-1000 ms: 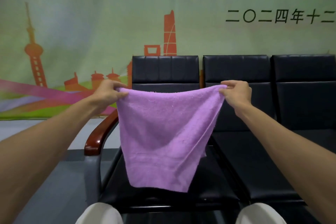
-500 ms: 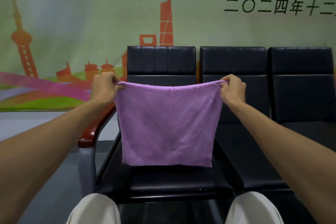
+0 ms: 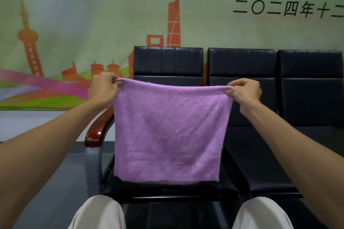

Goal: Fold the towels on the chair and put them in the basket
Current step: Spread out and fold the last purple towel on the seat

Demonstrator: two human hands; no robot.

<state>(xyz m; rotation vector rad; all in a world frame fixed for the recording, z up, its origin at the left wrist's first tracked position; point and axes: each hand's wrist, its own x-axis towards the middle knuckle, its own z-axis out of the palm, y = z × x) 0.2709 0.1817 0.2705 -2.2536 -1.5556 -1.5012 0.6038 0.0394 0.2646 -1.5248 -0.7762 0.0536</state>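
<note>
Both your hands up in front of you, left hand (image 3: 103,90) pinching one top corner of the purple towel (image 3: 171,132), right hand (image 3: 244,92) pinching the other, towel hanging flat in front of the black chair (image 3: 167,61).
</note>
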